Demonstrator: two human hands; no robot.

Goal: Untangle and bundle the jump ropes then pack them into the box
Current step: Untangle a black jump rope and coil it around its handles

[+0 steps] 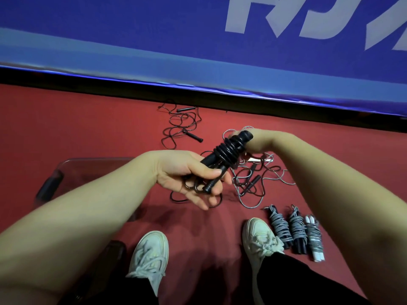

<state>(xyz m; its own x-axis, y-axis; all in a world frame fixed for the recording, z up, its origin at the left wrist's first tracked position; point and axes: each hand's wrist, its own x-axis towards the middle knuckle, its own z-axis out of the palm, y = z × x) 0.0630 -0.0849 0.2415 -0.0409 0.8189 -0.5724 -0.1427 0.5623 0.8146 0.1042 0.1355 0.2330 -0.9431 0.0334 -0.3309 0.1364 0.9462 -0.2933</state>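
A black jump rope (226, 153) with its cord coiled round both handles is held above the red floor. My left hand (187, 177) grips the lower handle ends and some loose loops. My right hand (255, 142) holds the upper end of the handles. Under my hands lies a tangle of grey and dark ropes (253, 183). Another loose black rope (180, 126) lies farther back. Three wound bundles (295, 230) lie side by side at the right. The clear plastic box (72, 172) stands at the left, partly hidden by my left forearm.
A blue banner wall (198, 51) with a black base runs across the back. My two white sneakers (149, 256) stand on the red floor (88, 119) below my hands, the right one close to the bundles.
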